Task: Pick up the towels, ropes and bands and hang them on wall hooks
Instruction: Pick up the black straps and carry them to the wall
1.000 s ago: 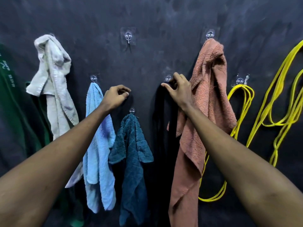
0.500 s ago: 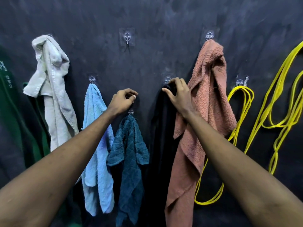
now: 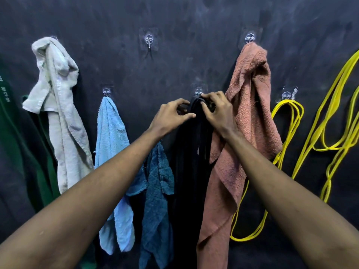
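— Black bands [image 3: 196,152] bunched up right under the clear hook [image 3: 198,91] in the middle row, between the teal towel [image 3: 157,181] and the salmon towel [image 3: 250,113]. Does this look hung to you or not?

— Honestly can't tell. The right hand [image 3: 217,111] is curled over the top of the bundle and has it gripped, and its fingers hide the spot where the loops meet the hook. The left hand [image 3: 171,117] pinches the strands at the left edge with thumb and fingertips. So both hands have hold of it.

— What's the worst case if they just let go?

— I'd guess only some strands are over the prong. It's a fat bundle on a tiny stick-on hook, so loose loops could slide off and drag the rest down. Tugging down to seat it could also peel the pad off the wall [image 3: 194,26].

— And the neighbours?

— The salmon towel touches the right wrist, so a careless pull back could snag it off its own hook [image 3: 249,38]. There's a bare hook [image 3: 149,38] up top if this one gets too crowded.
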{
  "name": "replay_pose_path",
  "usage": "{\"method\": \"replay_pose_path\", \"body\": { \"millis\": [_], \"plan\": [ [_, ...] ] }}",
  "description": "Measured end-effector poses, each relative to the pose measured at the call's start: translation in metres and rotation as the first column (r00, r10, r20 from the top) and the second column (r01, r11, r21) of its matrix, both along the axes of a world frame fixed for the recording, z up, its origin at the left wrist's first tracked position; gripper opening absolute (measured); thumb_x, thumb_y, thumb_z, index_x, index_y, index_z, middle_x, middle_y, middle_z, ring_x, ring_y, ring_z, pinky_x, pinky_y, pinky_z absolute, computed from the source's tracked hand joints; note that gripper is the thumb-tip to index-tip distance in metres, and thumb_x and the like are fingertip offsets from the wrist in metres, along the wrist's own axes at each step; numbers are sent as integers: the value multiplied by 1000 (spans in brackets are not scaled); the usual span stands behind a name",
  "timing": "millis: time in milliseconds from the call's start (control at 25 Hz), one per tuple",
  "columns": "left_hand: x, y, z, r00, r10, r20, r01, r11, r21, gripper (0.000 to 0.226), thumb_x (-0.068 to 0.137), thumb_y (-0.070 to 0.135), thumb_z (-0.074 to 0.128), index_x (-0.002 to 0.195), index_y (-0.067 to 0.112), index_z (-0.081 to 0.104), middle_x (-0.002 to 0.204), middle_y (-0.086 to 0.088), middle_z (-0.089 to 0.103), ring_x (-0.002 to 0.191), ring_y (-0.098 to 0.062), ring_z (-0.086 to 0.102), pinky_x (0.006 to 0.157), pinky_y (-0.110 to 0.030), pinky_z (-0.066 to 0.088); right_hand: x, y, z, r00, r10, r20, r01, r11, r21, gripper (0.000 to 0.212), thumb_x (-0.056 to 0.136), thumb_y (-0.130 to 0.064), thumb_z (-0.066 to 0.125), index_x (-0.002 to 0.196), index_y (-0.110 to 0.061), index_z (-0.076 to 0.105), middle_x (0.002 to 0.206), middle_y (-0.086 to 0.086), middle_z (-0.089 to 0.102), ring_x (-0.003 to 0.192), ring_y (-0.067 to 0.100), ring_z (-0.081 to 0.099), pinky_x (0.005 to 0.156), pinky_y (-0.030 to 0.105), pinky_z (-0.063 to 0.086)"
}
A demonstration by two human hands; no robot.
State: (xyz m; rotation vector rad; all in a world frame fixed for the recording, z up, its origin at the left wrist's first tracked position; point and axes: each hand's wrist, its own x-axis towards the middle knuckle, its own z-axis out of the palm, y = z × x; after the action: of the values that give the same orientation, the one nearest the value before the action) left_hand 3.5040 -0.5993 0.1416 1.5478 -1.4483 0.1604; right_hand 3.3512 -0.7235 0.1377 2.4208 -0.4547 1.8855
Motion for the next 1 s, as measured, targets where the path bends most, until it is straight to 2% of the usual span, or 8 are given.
{"method": "replay_pose_path", "body": {
  "millis": [80, 160, 320, 480, 680, 800, 840, 1000],
  "plan": [
    [-6, -10, -4, 1000, 30, 5, -30, 999, -44, 32, 77, 41, 71, 108, 32, 67, 91, 13, 74, 89, -1, 69, 86, -30, 56, -2, -4, -3, 1000, -2, -16, 2, 1000, 17, 19, 88, -15, 66, 106, -8, 69, 95, 9, 62, 88, 18, 63, 84, 26, 50],
    [-12, -13, -7, 998, 49, -34, -52, 994, -92, 23, 81, 30, 67, 103, 28, 70, 90, 10, 75, 87, -4, 70, 84, -31, 56, -1, -6, -9, 1000, -6, -25, 7, 999, 36, 20, 88, -12, 66, 106, -6, 67, 95, 10, 60, 89, 22, 63, 85, 29, 50],
    [-13, -13, -7, 994, 108, -19, -110, 989, -102, 27, 85, 25, 67, 111, 20, 73, 101, 2, 76, 94, -7, 70, 90, -27, 54, 4, -2, -13, 1000, -6, 2, 6, 998, 65, 20, 88, -15, 66, 104, -4, 65, 95, 11, 60, 88, 24, 62, 83, 31, 50],
    [-15, -6, -8, 994, 106, -15, -107, 990, -90, 30, 86, 27, 69, 115, 18, 72, 103, 0, 75, 91, -7, 69, 88, -19, 52, 2, 4, -15, 999, 8, -44, -4, 996, 90, 37, 89, -35, 69, 112, -6, 62, 101, 8, 59, 91, 16, 59, 86, 22, 45],
    [-13, -5, -15, 992, 107, -61, -111, 992, -55, 35, 83, 34, 75, 113, 16, 73, 101, 0, 75, 89, -7, 69, 87, -21, 53, -1, 9, -17, 995, 22, -92, -12, 993, 115, 46, 89, -41, 66, 120, -8, 56, 107, 6, 55, 93, 16, 57, 85, 27, 49],
    [-14, -1, -14, 990, 119, -76, -122, 992, -31, 36, 81, 35, 78, 110, 15, 73, 96, 0, 75, 79, -2, 64, 72, -1, 44, -4, 10, -15, 994, 27, -108, -15, 993, 118, 48, 88, -40, 68, 120, -6, 55, 107, 6, 54, 86, 10, 53, 81, 23, 49],
    [-13, 0, -14, 990, 118, -80, -120, 992, -27, 36, 80, 36, 78, 109, 15, 73, 93, 1, 74, 76, -1, 62, 69, 2, 41, -5, 10, -16, 994, 34, -106, -21, 993, 119, 48, 88, -39, 69, 119, -6, 55, 107, 7, 54, 86, 10, 52, 81, 21, 48],
    [-10, 4, -16, 991, 105, -85, -104, 994, 12, 38, 77, 45, 78, 108, 22, 73, 93, 6, 74, 81, -2, 66, 79, -12, 50, -3, 10, -19, 996, 36, -81, -24, 990, 141, 55, 85, -41, 72, 120, -4, 54, 110, 9, 53, 95, 15, 56, 83, 18, 49]
  ]
}}
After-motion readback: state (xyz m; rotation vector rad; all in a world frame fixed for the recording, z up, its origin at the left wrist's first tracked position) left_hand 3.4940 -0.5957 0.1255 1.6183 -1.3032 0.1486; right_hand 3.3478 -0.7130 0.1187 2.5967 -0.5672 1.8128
